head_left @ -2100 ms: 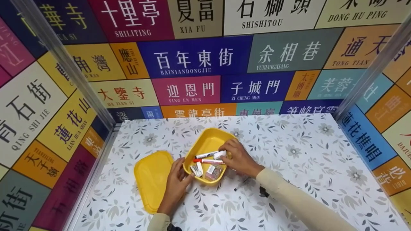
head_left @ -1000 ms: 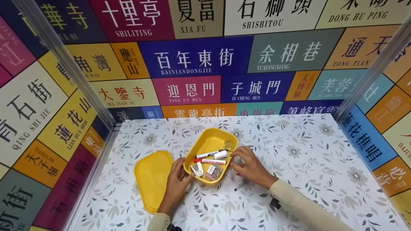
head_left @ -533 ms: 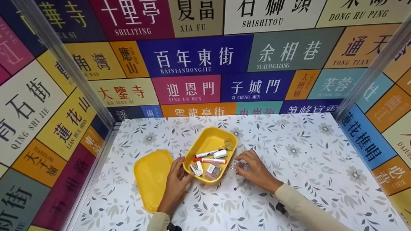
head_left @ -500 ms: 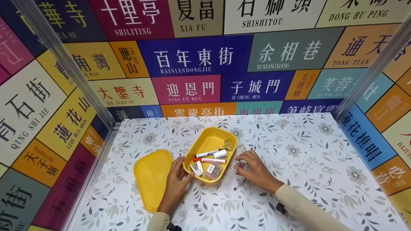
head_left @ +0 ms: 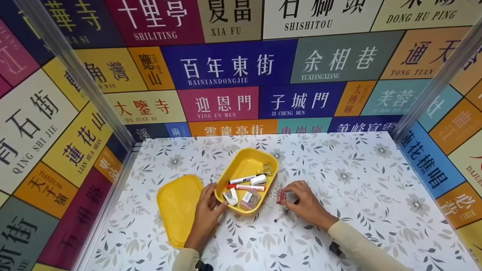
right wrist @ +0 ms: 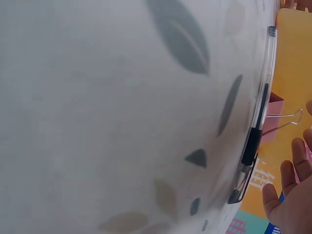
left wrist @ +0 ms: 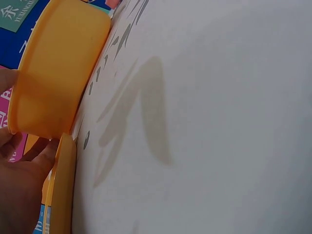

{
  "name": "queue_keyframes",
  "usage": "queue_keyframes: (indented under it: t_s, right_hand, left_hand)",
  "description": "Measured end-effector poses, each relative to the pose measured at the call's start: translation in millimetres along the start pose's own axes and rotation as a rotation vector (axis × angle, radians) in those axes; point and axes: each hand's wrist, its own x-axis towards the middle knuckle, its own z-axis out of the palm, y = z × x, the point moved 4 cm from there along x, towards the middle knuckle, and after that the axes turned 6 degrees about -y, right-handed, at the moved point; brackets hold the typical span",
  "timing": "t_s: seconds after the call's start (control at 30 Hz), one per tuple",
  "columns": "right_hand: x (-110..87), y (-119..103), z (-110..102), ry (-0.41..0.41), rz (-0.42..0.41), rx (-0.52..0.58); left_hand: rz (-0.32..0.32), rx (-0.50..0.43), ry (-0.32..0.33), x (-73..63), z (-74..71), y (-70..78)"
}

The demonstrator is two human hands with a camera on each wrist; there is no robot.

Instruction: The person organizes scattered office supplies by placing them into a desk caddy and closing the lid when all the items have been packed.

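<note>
In the head view my left hand (head_left: 206, 212) grips the near left corner of a yellow plastic box (head_left: 229, 168), thumb and fingers at its rim. The left wrist view shows fingers against the box wall (left wrist: 58, 73). My right hand (head_left: 307, 205) is beside a pink binder clip (head_left: 281, 197), which stands on the table right of the box, its wire handles pointing toward the box. In the right wrist view the fingers (right wrist: 288, 173) are spread and apart from the clip (right wrist: 274, 117). A clear pen with a black grip (right wrist: 252, 144) lies close by, partly hidden by the hand in the head view.
Inside the box are a black-capped marker (head_left: 241, 180), a red-capped marker (head_left: 246, 187), a white item (head_left: 258, 180), a small clear case (head_left: 250, 199) and a yellow binder clip (head_left: 267, 170). A yellow lid (head_left: 179, 210) lies left of it. Printed walls surround the patterned table (head_left: 339, 150).
My right hand has come out of the box to the right, set the pink binder clip on the table and drawn slightly back from it. The left hand has stayed at the box.
</note>
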Motion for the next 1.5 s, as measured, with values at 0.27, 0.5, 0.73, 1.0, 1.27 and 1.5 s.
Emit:
queue_keyframes:
  t_s: [0.27, 0.5, 0.73, 1.0, 1.27, 1.5]
  right_hand:
    - [-11.4, 8.6, -1.9, 0.01, -0.019, -0.023]
    - [-17.2, 12.4, -2.9, 0.008, -0.042, -0.036]
    - [-21.0, 15.0, -3.8, -0.007, -0.048, -0.043]
    - [-25.4, 17.9, -6.8, -0.066, 0.067, -0.027]
    - [-27.1, 27.9, -8.4, -0.118, 0.179, -0.025]
    - [-26.3, 30.5, -11.4, -0.15, 0.222, -0.025]
  left_hand:
    - [-0.006, -0.001, 0.002, 0.3, 0.9, 2.2]
    - [-0.008, -0.024, 0.004, 0.1, 1.3, 3.7]
    - [0.007, -0.024, 0.004, -0.4, 0.4, 1.6]
    - [0.008, -0.02, -0.005, -0.4, 0.9, 2.2]
    - [-0.026, -0.004, 0.002, -1.3, 0.9, 2.5]
    - [-0.032, -0.007, 0.004, -0.6, 1.9, 3.9]
